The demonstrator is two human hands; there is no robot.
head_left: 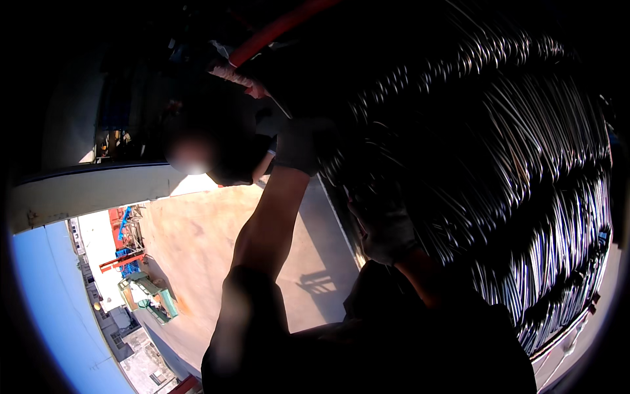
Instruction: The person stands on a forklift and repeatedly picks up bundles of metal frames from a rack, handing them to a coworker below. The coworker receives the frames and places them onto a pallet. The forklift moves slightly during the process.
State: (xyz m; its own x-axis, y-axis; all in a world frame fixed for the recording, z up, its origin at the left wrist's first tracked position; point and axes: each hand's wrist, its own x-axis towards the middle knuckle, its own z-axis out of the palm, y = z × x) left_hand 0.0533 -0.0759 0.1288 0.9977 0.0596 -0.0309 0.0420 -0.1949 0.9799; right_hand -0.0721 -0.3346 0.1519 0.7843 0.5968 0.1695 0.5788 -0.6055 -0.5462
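Observation:
A dark glove covers my left hand (296,146), which reaches up and forward beside a large mass of long, thin, shiny black rods or wires (525,131). Deep shadow hides its fingers and anything in them. Lower and to the right, my gloved right hand (388,231) is at the near left side of that mass. Its fingers merge with the dark, so whether it grips anything cannot be made out. The rods lie in bent, layered rows filling the right side.
Another person (226,148) is just beyond my left hand, mostly in shadow. A red bar (282,27) slants overhead. Sunlit ground (197,243) spreads below left, with a green metal container (149,299) and red and blue frames (126,246). A pale beam (85,194) crosses at left.

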